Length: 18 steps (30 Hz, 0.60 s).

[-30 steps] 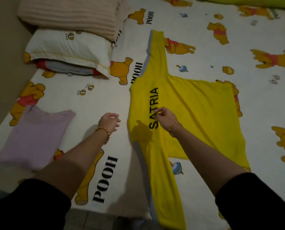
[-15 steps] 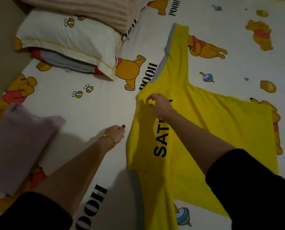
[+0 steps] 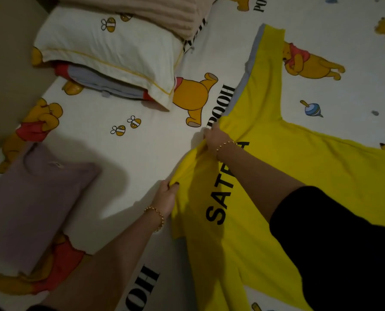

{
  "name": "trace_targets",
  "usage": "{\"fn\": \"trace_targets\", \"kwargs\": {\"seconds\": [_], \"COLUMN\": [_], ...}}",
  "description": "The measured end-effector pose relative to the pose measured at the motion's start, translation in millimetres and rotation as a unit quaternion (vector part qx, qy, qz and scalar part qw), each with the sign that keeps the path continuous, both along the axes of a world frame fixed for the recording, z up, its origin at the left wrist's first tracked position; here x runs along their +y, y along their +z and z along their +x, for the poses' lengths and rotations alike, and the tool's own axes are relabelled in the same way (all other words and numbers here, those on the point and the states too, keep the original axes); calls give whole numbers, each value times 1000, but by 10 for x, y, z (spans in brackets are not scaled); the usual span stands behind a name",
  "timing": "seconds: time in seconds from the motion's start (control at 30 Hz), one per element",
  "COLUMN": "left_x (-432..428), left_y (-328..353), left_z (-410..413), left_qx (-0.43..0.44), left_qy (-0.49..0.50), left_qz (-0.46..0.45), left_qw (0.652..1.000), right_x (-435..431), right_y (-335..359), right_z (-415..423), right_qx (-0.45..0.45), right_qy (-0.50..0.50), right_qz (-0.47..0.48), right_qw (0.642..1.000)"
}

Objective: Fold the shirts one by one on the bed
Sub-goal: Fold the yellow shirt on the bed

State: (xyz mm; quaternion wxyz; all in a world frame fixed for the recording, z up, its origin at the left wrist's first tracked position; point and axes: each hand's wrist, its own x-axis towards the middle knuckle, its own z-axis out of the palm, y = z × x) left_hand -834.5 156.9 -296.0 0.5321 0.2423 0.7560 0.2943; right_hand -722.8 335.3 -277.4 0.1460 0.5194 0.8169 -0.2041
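— What has changed from half a second back?

— The left hand [image 3: 167,195] was lying on the sheet just beside the cloth, holding nothing. Now it has closed on the neck-side edge of the yellow shirt [image 3: 299,176]. The right hand [image 3: 214,139] was already at that edge. The fabric between the two grips has risen into a small ridge.

— So both are grasping?

— Yes. The left pinches the edge between thumb and curled fingers. The right has its fingers curled round a bunch of the same edge, just beyond the left grip, towards the far sleeve [image 3: 270,63].

— And where does the shirt lie?

— Spread on the bed [image 3: 142,158], lettering up. Its body runs off to the right of both grips. One sleeve stretches away past the right grip, and the other trails back towards the person, on the near side of the left grip.

— Why hold it there?

— My guess is that two holds along one edge let the person pull the shoulder line straight, or lift that side over for a first fold. The rest lies flat on the bed and should stay put.

— Anything else nearby?

— A lilac shirt [image 3: 34,198], folded, lies well to the left of the left grip, apart from the work; probably one already done. A pillow [image 3: 110,50] sits beyond it.
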Motion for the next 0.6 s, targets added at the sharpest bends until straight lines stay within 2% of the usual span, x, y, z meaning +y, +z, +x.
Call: {"fn": "trace_targets", "kwargs": {"seconds": [0.2,0.33,0.43,0.5,0.6], "left_x": [14,-33,-144,-209,-201], "left_y": [45,-10,-104,-135,-96], "left_z": [-294,-684,-796,-814,-829], "left_qx": [32,47,118,196,283], "left_qy": [100,127,90,45,-33], "left_qz": [123,129,78,59,102], "left_qw": [987,982,986,978,953], "right_x": [99,97,9,-84,-177], "right_y": [117,105,-29,-95,-145], "right_z": [-358,-706,-826,-829,-668], "right_qx": [89,143,178,176,178], "right_qy": [-53,-37,-14,-5,-29], "right_qz": [59,74,31,16,43], "right_qw": [993,986,983,984,983]}}
